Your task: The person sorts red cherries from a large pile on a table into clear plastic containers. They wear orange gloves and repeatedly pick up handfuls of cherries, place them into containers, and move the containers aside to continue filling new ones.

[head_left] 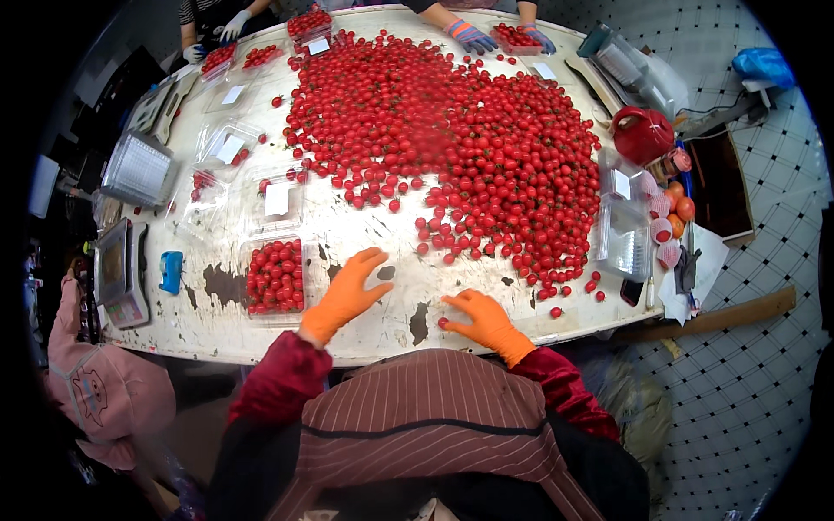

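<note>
My left hand (349, 297), in an orange glove, hovers near the table's front edge with fingers spread and nothing visible in it. Beside it on the left stands a clear plastic box (302, 300) filled with cherry tomatoes (274, 276). To the right my right hand (488, 325), also orange-gloved, has its fingers curled with a single cherry tomato (443, 323) at the thumb tip. A large heap of red cherry tomatoes (512, 165) spreads over the table beyond both hands, with loose ones along its near edge.
Clear containers with white labels (276, 199) lie at left, near stacked boxes (139, 169), a scale (122, 273) and a blue tape dispenser (170, 272). Empty clear boxes (623, 239) and a red jug (643, 135) stand right. Across the table, other people's gloved hands (472, 36) work.
</note>
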A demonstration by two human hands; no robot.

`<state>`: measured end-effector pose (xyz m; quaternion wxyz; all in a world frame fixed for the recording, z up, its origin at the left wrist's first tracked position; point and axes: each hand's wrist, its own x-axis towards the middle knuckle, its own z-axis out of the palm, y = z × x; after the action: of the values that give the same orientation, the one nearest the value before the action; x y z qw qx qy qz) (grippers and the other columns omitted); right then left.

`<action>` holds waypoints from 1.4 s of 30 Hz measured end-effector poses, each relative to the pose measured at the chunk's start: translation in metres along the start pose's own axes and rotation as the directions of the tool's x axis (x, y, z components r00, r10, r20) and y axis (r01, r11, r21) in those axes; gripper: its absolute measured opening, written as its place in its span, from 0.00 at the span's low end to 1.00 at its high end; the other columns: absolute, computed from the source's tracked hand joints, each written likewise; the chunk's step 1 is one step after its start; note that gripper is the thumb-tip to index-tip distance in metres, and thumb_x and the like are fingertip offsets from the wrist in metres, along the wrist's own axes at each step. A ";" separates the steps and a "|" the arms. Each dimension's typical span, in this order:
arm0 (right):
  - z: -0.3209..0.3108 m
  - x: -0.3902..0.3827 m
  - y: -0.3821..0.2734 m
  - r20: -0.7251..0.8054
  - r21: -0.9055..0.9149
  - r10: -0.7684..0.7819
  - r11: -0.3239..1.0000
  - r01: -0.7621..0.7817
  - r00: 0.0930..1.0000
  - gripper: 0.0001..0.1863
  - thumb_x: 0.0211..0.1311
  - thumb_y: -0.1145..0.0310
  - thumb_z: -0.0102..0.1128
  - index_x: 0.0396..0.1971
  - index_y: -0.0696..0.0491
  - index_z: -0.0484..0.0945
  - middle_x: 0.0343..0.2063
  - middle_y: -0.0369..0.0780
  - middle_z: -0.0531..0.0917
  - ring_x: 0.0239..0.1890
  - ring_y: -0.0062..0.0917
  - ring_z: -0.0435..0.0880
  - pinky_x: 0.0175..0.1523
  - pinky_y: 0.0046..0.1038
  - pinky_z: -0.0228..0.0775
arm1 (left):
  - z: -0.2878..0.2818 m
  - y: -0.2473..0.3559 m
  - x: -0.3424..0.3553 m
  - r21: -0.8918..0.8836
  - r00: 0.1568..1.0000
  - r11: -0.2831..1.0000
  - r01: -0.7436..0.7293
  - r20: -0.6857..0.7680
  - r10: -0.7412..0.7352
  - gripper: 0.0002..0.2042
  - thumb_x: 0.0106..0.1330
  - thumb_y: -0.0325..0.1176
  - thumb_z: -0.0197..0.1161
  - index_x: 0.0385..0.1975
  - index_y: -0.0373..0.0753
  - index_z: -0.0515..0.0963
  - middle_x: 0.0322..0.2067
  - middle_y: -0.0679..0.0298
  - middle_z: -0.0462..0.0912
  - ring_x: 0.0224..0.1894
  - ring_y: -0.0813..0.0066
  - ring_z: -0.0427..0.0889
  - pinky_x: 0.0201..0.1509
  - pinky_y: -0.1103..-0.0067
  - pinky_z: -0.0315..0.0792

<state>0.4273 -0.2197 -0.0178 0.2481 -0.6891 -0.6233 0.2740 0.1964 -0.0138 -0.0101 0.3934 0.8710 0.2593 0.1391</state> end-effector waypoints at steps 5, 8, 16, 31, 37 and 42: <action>0.031 -0.003 0.011 0.224 -0.034 -0.065 0.997 0.075 0.972 0.16 0.54 0.63 0.66 0.43 0.47 0.81 0.36 0.38 0.79 0.39 0.34 0.80 0.43 0.36 0.73 | 0.046 -0.001 0.059 -0.027 0.980 0.982 0.186 0.074 -0.183 0.38 0.54 0.37 0.73 0.65 0.36 0.63 0.63 0.50 0.65 0.63 0.54 0.69 0.65 0.70 0.66; 0.028 -0.003 0.018 0.024 0.046 0.025 0.999 -0.026 0.999 0.12 0.57 0.65 0.64 0.42 0.48 0.81 0.35 0.38 0.79 0.38 0.34 0.80 0.43 0.35 0.73 | 0.056 -0.004 0.091 0.106 0.987 0.986 0.129 0.083 -0.138 0.47 0.47 0.38 0.77 0.68 0.36 0.57 0.64 0.47 0.63 0.62 0.50 0.68 0.64 0.68 0.68; -0.008 0.051 0.051 -0.321 -0.046 0.391 0.903 -0.426 0.863 0.36 0.51 0.69 0.69 0.62 0.47 0.65 0.52 0.44 0.70 0.54 0.39 0.73 0.49 0.36 0.75 | 0.077 0.021 0.116 0.178 0.952 0.961 0.213 0.182 -0.245 0.55 0.36 0.35 0.80 0.70 0.45 0.55 0.57 0.48 0.66 0.55 0.47 0.71 0.57 0.65 0.73; 0.038 0.081 0.030 -0.182 0.291 0.509 0.845 -0.449 0.841 0.47 0.51 0.74 0.64 0.71 0.43 0.52 0.55 0.51 0.65 0.53 0.49 0.75 0.55 0.38 0.72 | 0.101 0.033 0.110 0.161 0.962 0.961 0.225 0.121 -0.245 0.48 0.43 0.28 0.74 0.69 0.47 0.57 0.61 0.45 0.62 0.53 0.44 0.75 0.52 0.62 0.76; 0.032 0.094 0.027 -0.105 0.220 0.498 0.856 -0.468 0.861 0.42 0.56 0.71 0.60 0.71 0.49 0.52 0.56 0.54 0.64 0.52 0.47 0.77 0.59 0.34 0.70 | 0.099 0.022 0.117 0.174 0.973 0.980 0.096 0.191 -0.129 0.42 0.50 0.31 0.70 0.68 0.44 0.58 0.63 0.43 0.60 0.51 0.43 0.77 0.51 0.62 0.76; 0.041 0.100 0.035 -0.186 0.258 0.486 0.863 -0.435 0.854 0.40 0.55 0.70 0.61 0.69 0.51 0.55 0.56 0.55 0.63 0.52 0.49 0.76 0.59 0.34 0.70 | 0.089 0.017 0.122 0.020 0.981 0.998 0.060 0.183 -0.062 0.46 0.44 0.28 0.72 0.69 0.44 0.57 0.63 0.47 0.61 0.57 0.46 0.74 0.56 0.66 0.74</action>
<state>0.4319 -0.1240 -0.0781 0.3197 -0.8176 -0.3717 0.3018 0.3431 -0.0092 -0.0500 0.4133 0.8747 0.2495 0.0441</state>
